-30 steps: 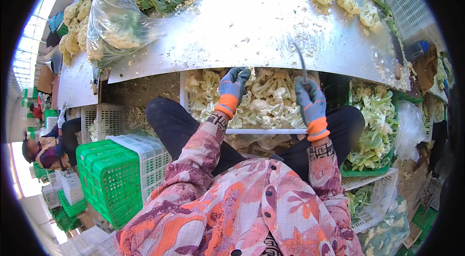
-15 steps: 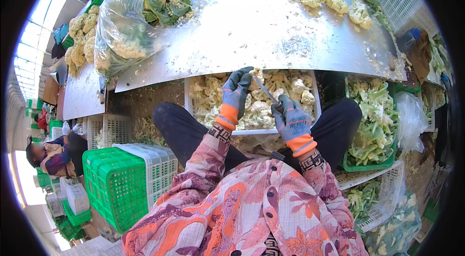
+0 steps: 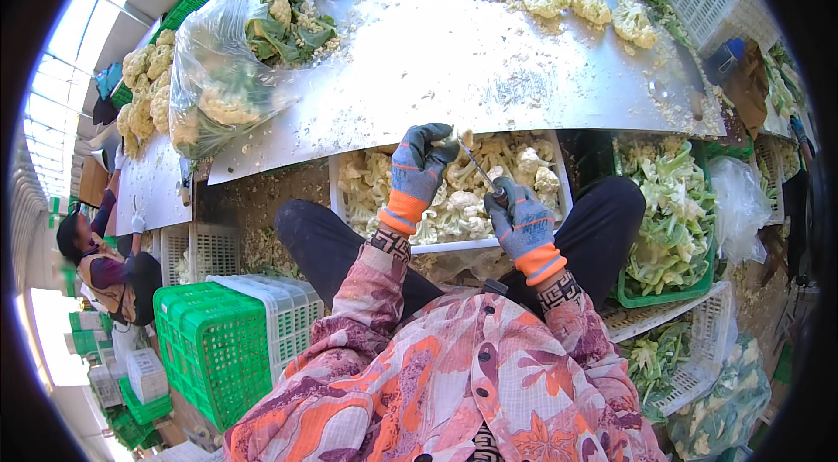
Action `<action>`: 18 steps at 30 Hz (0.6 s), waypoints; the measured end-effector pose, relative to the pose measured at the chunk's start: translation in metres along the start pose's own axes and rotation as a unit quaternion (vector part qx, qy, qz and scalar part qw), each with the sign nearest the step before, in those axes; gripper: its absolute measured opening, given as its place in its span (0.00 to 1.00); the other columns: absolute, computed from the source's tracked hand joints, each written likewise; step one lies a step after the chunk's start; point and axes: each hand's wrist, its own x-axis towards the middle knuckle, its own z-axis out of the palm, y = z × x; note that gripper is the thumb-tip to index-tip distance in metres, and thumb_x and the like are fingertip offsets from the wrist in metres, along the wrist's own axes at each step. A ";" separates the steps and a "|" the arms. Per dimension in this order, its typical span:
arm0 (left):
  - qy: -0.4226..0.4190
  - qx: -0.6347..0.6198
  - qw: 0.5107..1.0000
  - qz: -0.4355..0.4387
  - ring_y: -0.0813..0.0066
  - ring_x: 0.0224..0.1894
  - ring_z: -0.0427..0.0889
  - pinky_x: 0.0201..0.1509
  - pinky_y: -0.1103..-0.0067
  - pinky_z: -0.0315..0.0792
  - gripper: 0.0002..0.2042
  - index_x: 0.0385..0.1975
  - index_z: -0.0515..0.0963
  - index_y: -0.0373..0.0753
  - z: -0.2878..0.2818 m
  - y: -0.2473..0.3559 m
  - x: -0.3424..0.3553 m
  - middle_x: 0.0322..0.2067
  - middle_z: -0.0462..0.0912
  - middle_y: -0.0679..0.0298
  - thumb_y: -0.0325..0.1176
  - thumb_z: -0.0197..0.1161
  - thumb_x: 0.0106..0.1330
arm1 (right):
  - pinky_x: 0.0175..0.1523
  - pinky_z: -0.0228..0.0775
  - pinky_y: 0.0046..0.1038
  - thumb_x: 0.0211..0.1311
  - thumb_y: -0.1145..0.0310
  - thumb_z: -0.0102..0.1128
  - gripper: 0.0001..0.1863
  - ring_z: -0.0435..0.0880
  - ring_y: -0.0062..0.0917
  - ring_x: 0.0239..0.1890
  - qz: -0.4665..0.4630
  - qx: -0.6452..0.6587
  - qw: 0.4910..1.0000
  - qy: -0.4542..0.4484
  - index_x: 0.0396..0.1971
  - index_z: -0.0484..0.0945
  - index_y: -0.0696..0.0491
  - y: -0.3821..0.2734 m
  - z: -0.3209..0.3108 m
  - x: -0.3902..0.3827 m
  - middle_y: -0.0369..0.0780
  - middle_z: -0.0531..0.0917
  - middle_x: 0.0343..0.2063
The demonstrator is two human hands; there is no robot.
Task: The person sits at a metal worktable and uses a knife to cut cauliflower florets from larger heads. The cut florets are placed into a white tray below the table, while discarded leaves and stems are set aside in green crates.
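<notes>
Taking twelve o'clock as straight ahead of the person seated here and the two hands as the dial's centre, I see both gloved hands raised over a white crate [image 3: 463, 244] full of cauliflower florets [image 3: 467, 200]. The left hand [image 3: 423, 163] has its grip closed on a small cauliflower piece [image 3: 465, 139], which sits at its fingertips, toward the near edge of the table [image 3: 393, 69]. At four o'clock from it, the right hand [image 3: 519, 213] has its grip wrapped round the handle of a knife [image 3: 477, 167]. The blade points toward eleven and its tip is at the piece; I can't tell whether it has cut in.

The table spreads across twelve, strewn with crumbs. At one o'clock some larger cauliflower chunks [image 3: 587, 1] lie on it in a row, and at ten stands a clear plastic bag [image 3: 209, 78] with leafy cauliflower about it. More whole heads [image 3: 144, 95] are heaped past the bag.

Between three and four, beside the person's knee, a green crate [image 3: 661, 298] brims with pale leaves and stalks [image 3: 663, 217]. At eight there's a green basket [image 3: 214, 348] against a white one [image 3: 292, 313]. Farther off, between eight and nine, a co-worker [image 3: 100, 270] in white gloves sits by another table [image 3: 157, 196].
</notes>
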 end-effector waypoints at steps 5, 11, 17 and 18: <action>-0.018 -0.058 0.998 0.029 0.82 0.35 0.78 0.39 0.84 0.73 0.10 0.41 0.72 0.33 0.018 0.004 -0.002 0.35 0.79 0.65 0.17 0.55 0.60 | 0.29 0.70 0.38 0.57 0.62 0.61 0.12 0.79 0.40 0.26 -0.026 -0.011 0.998 0.049 0.36 0.72 0.50 0.006 0.003 0.013 0.42 0.78 0.25; -0.011 -0.141 0.989 -0.047 0.78 0.38 0.79 0.42 0.82 0.74 0.11 0.41 0.72 0.33 0.028 0.005 0.007 0.37 0.79 0.63 0.18 0.60 0.58 | 0.29 0.72 0.35 0.58 0.58 0.58 0.13 0.80 0.36 0.28 -0.020 -0.177 0.983 0.052 0.38 0.72 0.49 0.008 -0.010 0.035 0.40 0.77 0.27; -0.048 -0.150 0.987 -0.035 0.81 0.35 0.78 0.41 0.83 0.74 0.10 0.41 0.73 0.33 0.052 -0.006 0.040 0.36 0.80 0.63 0.20 0.60 0.60 | 0.36 0.72 0.39 0.58 0.56 0.56 0.17 0.81 0.39 0.33 0.060 -0.163 0.985 -0.003 0.42 0.71 0.49 0.035 -0.014 0.057 0.42 0.79 0.31; -0.058 -0.154 0.986 -0.034 0.81 0.35 0.78 0.41 0.82 0.74 0.10 0.41 0.73 0.33 0.057 -0.008 0.048 0.36 0.80 0.64 0.20 0.60 0.60 | 0.36 0.72 0.39 0.58 0.56 0.56 0.17 0.81 0.39 0.34 0.076 -0.155 0.985 -0.006 0.42 0.71 0.49 0.038 -0.017 0.062 0.42 0.79 0.32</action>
